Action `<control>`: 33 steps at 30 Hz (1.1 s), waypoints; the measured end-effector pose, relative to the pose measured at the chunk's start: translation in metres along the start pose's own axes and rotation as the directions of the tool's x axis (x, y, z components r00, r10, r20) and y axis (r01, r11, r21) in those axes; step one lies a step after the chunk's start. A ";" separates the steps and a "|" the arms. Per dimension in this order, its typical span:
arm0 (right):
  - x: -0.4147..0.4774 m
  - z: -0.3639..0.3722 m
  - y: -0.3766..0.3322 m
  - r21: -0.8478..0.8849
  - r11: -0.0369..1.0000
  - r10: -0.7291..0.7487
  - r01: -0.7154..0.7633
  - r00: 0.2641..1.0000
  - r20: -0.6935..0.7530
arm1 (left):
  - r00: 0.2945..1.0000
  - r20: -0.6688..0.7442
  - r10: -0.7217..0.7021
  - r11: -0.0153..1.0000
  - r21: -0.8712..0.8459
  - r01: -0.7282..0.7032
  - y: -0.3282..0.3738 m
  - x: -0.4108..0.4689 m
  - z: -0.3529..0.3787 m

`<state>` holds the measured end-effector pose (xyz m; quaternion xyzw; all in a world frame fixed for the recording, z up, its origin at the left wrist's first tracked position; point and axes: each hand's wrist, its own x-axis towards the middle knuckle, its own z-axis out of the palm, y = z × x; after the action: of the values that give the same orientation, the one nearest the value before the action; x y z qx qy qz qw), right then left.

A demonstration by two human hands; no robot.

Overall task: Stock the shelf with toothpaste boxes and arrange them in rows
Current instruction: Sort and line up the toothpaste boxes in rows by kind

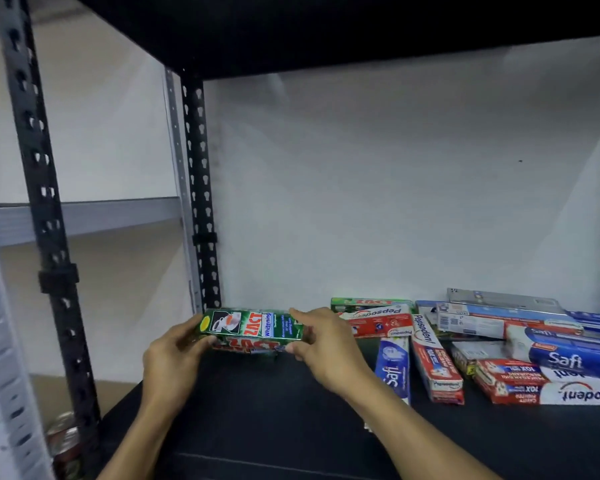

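we have the green toothpaste box (253, 325) at the back left corner of the shelf (257, 427), close to the black post (201, 202) and lying lengthwise along the wall. our left hand (174, 355) curls round its left end and our right hand (323, 341) pinches its right end between thumb and fingers, so both hands grip the one box. below its front edge we see red lettering. we cannot tell whether that is the box's own side face or a second box under it, nor whether the box is already down on the shelf.

we judge the step to be setting this box down as the start of a row. to do it well we should keep the box level, square its long side to the wall, and bring its left end near the post so no room is wasted. we should let go only once it sits flat, one hand at a time, so it does not twist. the loose pile of boxes (499, 351) lies well apart at the right, unsorted, with another green box (368, 303) at its back; that one would suit this row.
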<state>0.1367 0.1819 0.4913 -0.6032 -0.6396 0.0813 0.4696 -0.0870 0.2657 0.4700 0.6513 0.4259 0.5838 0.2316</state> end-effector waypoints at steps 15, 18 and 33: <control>0.005 0.044 0.015 -0.048 0.996 0.078 -0.072 0.987 0.143 | 0.971 -0.022 -0.237 0.950 0.201 0.237 -0.026 0.008 -0.013; 0.009 0.051 0.018 -0.046 0.997 0.062 -0.054 0.980 0.190 | 0.960 -0.039 -0.279 0.933 0.226 0.280 -0.032 0.011 -0.016; 0.017 0.063 0.021 0.008 1.000 -0.017 0.016 0.978 0.207 | 0.943 -0.091 -0.319 0.918 0.216 0.331 -0.042 0.020 -0.031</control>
<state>0.1098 0.2311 0.4517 -0.5846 -0.6897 0.1419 0.4031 -0.1293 0.2984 0.4544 0.5778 0.5983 0.5017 0.2376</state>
